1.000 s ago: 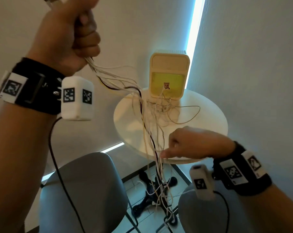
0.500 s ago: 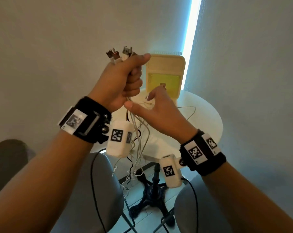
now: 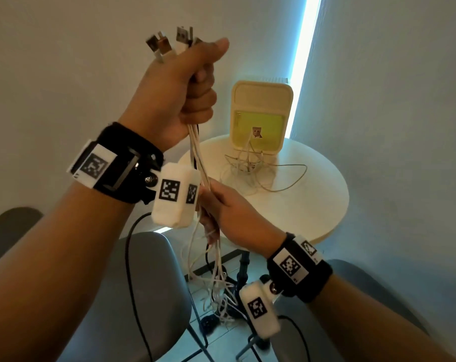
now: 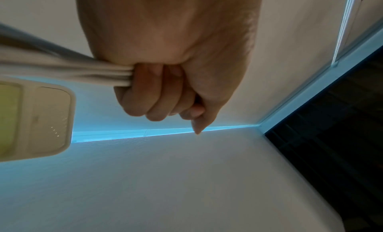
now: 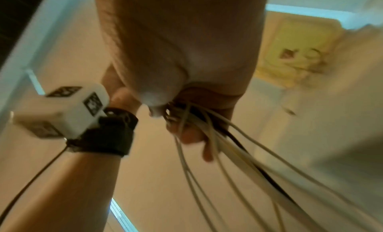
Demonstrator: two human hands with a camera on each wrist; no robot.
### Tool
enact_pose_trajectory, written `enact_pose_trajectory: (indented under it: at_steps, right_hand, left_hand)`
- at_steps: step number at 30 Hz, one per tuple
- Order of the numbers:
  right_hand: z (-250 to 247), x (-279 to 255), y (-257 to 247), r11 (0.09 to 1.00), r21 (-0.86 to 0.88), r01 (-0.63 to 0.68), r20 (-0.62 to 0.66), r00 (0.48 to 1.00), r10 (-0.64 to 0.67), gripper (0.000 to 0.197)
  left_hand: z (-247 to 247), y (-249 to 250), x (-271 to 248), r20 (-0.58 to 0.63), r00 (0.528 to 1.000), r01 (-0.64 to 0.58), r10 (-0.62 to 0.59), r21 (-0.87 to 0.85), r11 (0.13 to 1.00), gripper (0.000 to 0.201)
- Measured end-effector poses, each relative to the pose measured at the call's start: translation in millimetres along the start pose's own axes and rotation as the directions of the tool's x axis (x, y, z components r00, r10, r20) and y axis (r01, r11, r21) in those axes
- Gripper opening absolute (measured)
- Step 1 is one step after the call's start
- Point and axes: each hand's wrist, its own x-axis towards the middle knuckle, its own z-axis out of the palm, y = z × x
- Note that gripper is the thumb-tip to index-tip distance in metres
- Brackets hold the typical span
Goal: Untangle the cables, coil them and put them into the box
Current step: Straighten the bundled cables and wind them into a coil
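Observation:
My left hand (image 3: 187, 92) is raised in a fist round a bundle of white cables (image 3: 199, 155) with one black one, their USB plugs (image 3: 169, 44) sticking out above the thumb. The left wrist view shows the same fist (image 4: 163, 91) with the cables (image 4: 68, 71) leaving to the left. Lower down, my right hand (image 3: 221, 205) grips the same bundle just below the left wrist; its fingers (image 5: 186, 130) curl round the strands (image 5: 228, 153). The loose ends (image 3: 216, 291) hang tangled toward the floor. A cream and yellow box (image 3: 259, 118) stands upright on the table.
The round white table (image 3: 321, 194) carries another loose tangle of thin cables (image 3: 250, 171) in front of the box. Two grey chairs (image 3: 143, 296) (image 3: 352, 278) stand below my arms. The table's black pedestal base (image 3: 208, 322) is on the tiled floor.
My right hand came up from the table edge to the bundle under the left fist, then slid down along the cables. The left hand came lower in view, its plugs now visible.

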Motion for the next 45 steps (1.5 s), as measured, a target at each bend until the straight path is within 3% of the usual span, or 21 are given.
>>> enact_pose_trajectory:
  at_steps: [3, 9, 11, 16, 22, 25, 27, 29, 31, 34, 37, 39, 42, 45]
  right_hand:
    - [8.2, -3.9, 21.0, 0.999, 0.027, -0.044, 0.044, 0.998, 0.043, 0.061]
    - [0.2, -8.7, 34.4, 0.997, 0.042, -0.066, 0.098, 0.993, 0.061, 0.017]
    - [0.3, -12.5, 33.3, 0.996, 0.022, -0.091, 0.099, 0.991, 0.088, 0.011]
    - [0.4, -17.4, 43.0, 0.987, -0.111, -0.115, 0.096, 0.987, 0.126, 0.019]
    - [-45.5, -19.1, 23.6, 0.914, -0.377, -0.151, 0.085, 0.977, 0.196, 0.073]
    - [-93.3, -12.9, 6.4, 0.83, -0.528, -0.179, 0.119, 0.952, 0.281, 0.063]
    - [-113.9, 0.6, -3.9, 0.808, -0.558, -0.188, 0.055, 0.964, 0.262, 0.037]
    - [-123.5, 22.1, -7.6, 0.852, -0.472, -0.227, -0.12, 0.974, 0.192, 0.019]
    - [-127.3, 50.6, -4.4, 0.892, -0.384, -0.238, -0.276, 0.952, 0.135, 0.015]
    - [-126.8, 91.5, 10.4, 0.877, -0.414, -0.244, -0.436, 0.899, 0.044, 0.016]
    - [-115.5, 120.0, 20.4, 0.853, -0.459, -0.248, -0.413, 0.91, 0.043, 0.016]
    - [-100.1, 134.9, 28.3, 0.792, -0.531, -0.302, -0.313, 0.938, 0.147, 0.024]
    - [-81.7, 152.3, 45.5, 0.527, -0.74, -0.417, -0.278, 0.904, 0.324, 0.048]
    - [-73.8, 157.7, 61.3, 0.335, -0.841, -0.426, -0.309, 0.884, 0.35, 0.042]
  left_hand:
    - [2.4, -7.7, -1.9, -0.021, 1.0, 0.018, -0.018, -0.004, 1.0, 0.05]
    - [1.3, -7.5, -2.5, -0.049, 0.999, 0.0, -0.002, -0.041, 0.999, 0.049]
    - [0.0, -5.3, -1.3, -0.047, 0.999, -0.005, 0.003, -0.045, 0.999, 0.049]
    - [1.3, -16.1, -2.8, -0.053, 0.998, 0.017, -0.019, -0.034, 0.999, 0.05]
    - [-8.3, -34.0, -14.1, -0.079, 0.996, 0.047, -0.046, 0.02, 0.999, 0.052]
    - [-13.0, -51.6, -22.8, -0.114, 0.993, 0.055, -0.039, 0.143, 0.988, 0.054]
    - [-17.0, -65.4, -28.1, -0.13, 0.989, 0.09, -0.065, 0.192, 0.977, 0.052]
    - [-23.1, -79.3, -32.5, -0.148, 0.984, 0.131, -0.1, 0.219, 0.967, 0.049]
    - [-30.5, -94.8, -35.2, -0.156, 0.979, 0.165, -0.132, 0.218, 0.962, 0.047]
    - [-39.3, -118.1, -36.9, -0.157, 0.966, 0.225, -0.206, 0.109, 0.968, 0.04]
    - [-46.6, -138.7, -38.2, -0.207, 0.933, 0.3, -0.296, -0.009, 0.954, 0.043]
    - [-50.7, -149.6, -38.3, -0.245, 0.908, 0.329, -0.339, -0.08, 0.941, 0.047]
    - [-53.7, -155.8, -35.1, -0.259, 0.899, 0.329, -0.354, -0.135, 0.935, 0.05]
    - [-55.8, -154.8, -32.2, -0.258, 0.897, 0.327, -0.359, -0.157, 0.932, 0.048]
